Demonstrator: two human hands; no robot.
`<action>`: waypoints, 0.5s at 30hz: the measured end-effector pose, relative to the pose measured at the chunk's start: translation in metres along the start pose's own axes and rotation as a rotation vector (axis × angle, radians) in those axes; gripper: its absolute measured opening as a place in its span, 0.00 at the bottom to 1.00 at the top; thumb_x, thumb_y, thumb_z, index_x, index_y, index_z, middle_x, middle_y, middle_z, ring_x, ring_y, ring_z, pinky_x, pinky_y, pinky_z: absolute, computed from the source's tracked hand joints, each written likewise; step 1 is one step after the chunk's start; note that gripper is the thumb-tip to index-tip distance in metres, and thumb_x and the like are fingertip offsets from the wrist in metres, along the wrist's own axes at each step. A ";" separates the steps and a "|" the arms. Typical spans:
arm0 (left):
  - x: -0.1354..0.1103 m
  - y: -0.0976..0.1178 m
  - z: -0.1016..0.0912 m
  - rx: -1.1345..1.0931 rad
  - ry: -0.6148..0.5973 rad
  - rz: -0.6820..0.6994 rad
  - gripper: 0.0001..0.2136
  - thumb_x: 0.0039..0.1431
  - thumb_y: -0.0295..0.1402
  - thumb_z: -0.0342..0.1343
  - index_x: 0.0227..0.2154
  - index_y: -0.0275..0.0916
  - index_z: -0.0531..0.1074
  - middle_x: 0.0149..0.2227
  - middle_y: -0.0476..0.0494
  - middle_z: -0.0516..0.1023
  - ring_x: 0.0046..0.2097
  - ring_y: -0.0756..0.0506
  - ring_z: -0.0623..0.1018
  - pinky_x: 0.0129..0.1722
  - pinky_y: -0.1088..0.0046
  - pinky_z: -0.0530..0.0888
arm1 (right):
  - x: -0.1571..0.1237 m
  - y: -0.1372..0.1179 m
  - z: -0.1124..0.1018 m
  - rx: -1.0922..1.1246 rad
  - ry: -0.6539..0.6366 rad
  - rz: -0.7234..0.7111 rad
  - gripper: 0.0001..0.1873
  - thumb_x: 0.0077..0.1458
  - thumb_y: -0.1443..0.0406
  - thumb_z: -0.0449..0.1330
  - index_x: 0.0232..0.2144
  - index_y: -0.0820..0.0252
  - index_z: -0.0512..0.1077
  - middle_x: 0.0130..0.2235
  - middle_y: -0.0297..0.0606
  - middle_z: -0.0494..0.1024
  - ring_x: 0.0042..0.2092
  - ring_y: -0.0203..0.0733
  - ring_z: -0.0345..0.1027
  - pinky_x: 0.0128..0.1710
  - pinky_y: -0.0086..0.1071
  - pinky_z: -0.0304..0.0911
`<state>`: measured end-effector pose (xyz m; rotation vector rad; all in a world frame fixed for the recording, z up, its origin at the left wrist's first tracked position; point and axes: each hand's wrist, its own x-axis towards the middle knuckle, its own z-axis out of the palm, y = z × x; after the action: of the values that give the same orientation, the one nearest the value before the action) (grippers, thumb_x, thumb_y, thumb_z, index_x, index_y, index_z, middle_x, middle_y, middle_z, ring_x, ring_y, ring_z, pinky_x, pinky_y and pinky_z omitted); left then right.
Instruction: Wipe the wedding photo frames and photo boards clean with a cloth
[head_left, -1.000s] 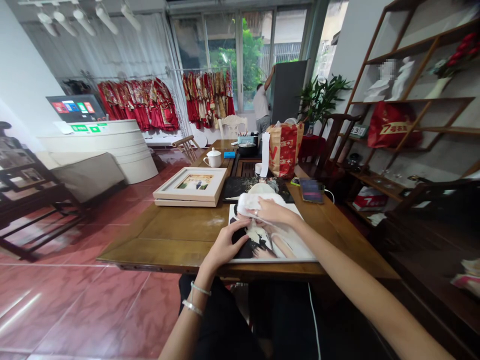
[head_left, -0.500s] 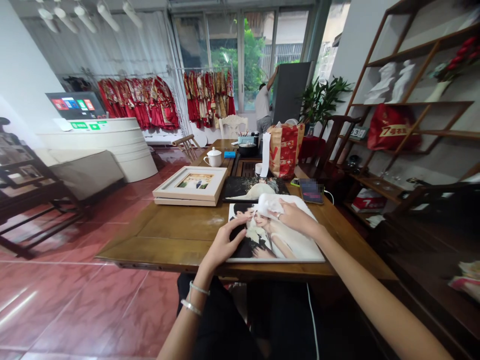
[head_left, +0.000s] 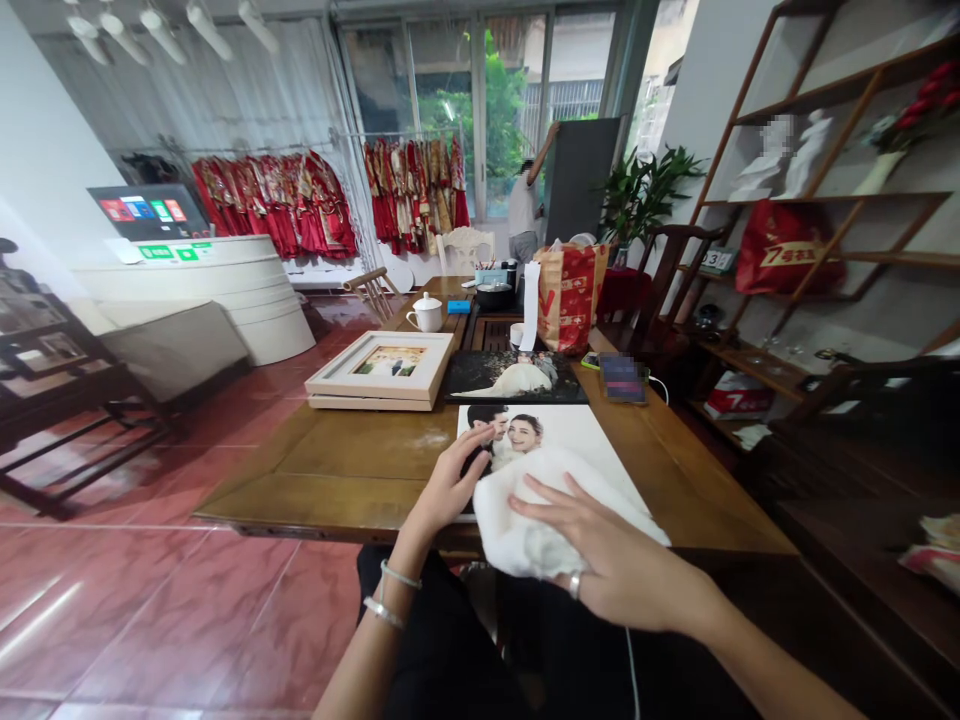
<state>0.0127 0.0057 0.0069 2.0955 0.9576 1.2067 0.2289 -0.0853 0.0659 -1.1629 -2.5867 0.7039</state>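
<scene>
A white-backed wedding photo panel (head_left: pixel 585 430) lies flat at the table's near edge, showing a couple. My left hand (head_left: pixel 446 485) rests at its left side, fingers stretched out and slightly apart, holding nothing. Under my right hand (head_left: pixel 607 550) is a thick white cloth (head_left: pixel 506 515); the fingers are spread over its top and the thumb side is partly hidden. The cloth covers the lower part of the panel and hangs past its near edge. Just beyond lies a darker photo panel (head_left: pixel 566 388).
Light wooden picture frames (head_left: pixel 330 385) are stacked on the wooden table (head_left: pixel 300 480) at left. A phone (head_left: pixel 622 380) with a cable lies at right. Farther back stand a white lidded cup (head_left: pixel 427 314) and a red paper bag (head_left: pixel 574 300). Another person (head_left: pixel 523 210) holds a grey panel by the window.
My right hand has drawn the cloth from the panel's top toward me, down to its near edge. The couple's faces are uncovered. My left hand has hardly moved.
</scene>
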 end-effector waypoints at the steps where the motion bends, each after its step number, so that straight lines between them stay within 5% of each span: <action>1: 0.000 0.000 0.000 0.024 -0.022 0.011 0.16 0.62 0.33 0.49 0.52 0.40 0.69 0.58 0.40 0.69 0.61 0.42 0.66 0.62 0.59 0.60 | -0.005 0.007 -0.003 -0.001 0.003 0.026 0.34 0.51 0.68 0.55 0.61 0.53 0.58 0.64 0.34 0.56 0.66 0.48 0.39 0.65 0.50 0.28; 7: -0.002 0.001 -0.001 0.084 -0.074 -0.021 0.20 0.58 0.28 0.53 0.54 0.41 0.67 0.56 0.41 0.71 0.59 0.42 0.68 0.61 0.58 0.62 | 0.000 0.072 -0.023 -0.055 0.166 0.312 0.32 0.59 0.52 0.50 0.63 0.54 0.54 0.66 0.35 0.51 0.66 0.55 0.35 0.64 0.50 0.39; 15: -0.001 0.000 -0.001 0.040 -0.109 -0.047 0.17 0.59 0.28 0.52 0.52 0.40 0.69 0.56 0.41 0.71 0.59 0.42 0.68 0.61 0.58 0.61 | 0.062 0.127 -0.049 -0.175 0.240 0.297 0.36 0.58 0.53 0.51 0.64 0.63 0.50 0.66 0.47 0.50 0.67 0.51 0.33 0.64 0.53 0.29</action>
<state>0.0113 0.0054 0.0067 2.1341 0.9820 1.0466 0.2880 0.0505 0.0437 -1.6005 -2.3365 0.3660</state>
